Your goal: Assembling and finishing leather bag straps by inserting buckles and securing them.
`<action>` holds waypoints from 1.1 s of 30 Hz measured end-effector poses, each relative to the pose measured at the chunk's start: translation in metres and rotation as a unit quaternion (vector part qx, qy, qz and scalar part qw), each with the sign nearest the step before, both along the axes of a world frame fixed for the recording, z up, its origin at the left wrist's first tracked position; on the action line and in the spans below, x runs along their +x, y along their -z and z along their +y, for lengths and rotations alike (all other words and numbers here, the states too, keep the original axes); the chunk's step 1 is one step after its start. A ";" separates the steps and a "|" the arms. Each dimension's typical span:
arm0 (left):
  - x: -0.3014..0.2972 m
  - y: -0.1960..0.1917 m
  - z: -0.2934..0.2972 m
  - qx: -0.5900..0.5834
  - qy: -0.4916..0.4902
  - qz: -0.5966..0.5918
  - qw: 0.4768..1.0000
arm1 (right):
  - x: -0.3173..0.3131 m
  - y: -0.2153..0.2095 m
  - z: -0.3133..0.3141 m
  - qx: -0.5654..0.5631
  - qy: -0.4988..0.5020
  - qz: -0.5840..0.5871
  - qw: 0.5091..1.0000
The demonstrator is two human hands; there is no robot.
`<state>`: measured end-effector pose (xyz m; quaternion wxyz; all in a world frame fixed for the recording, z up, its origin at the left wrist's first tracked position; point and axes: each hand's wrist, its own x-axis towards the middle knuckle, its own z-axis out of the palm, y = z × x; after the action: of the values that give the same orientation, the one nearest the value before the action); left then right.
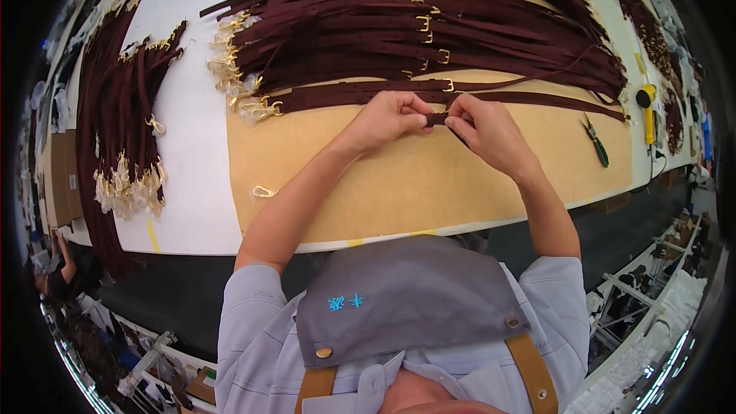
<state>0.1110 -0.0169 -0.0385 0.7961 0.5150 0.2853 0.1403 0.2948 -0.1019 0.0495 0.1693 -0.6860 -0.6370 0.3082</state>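
Left hand (387,116) and right hand (479,126) both pinched shut on one dark maroon strap (437,117), held just above the tan surface (399,184). Risk: strap end slips from fingertips mid-fold. Behind, strap pile (429,38) lies near; trailing end could snag gold buckles (238,69), dragging them.

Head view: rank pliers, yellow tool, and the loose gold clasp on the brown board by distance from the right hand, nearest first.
From the right hand, which pinches a dark red strap:
1. Pliers, green-handled, on the brown board to the hand's right.
2. Yellow tool, farther right, past the pliers at the board's edge.
3. Gold clasp, far left, beyond the left hand.
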 end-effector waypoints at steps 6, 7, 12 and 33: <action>-0.003 -0.005 -0.002 -0.003 -0.002 0.000 1.000 | 0.006 0.013 0.011 0.041 -0.031 0.045 0.998; -0.004 -0.003 -0.006 0.015 0.011 0.004 1.000 | 0.006 0.014 0.010 0.000 -0.060 0.046 0.997; -0.003 -0.004 -0.001 0.050 0.015 0.019 0.998 | 0.006 0.017 0.009 0.025 -0.033 0.069 0.997; -0.004 -0.006 0.001 0.114 0.065 0.029 0.991 | 0.006 0.023 0.012 -0.066 -0.040 0.113 0.991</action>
<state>0.1069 -0.0161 -0.0326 0.7306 0.6239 0.2566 0.1052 0.3009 -0.0903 0.0261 0.1823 -0.6304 -0.6186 0.4320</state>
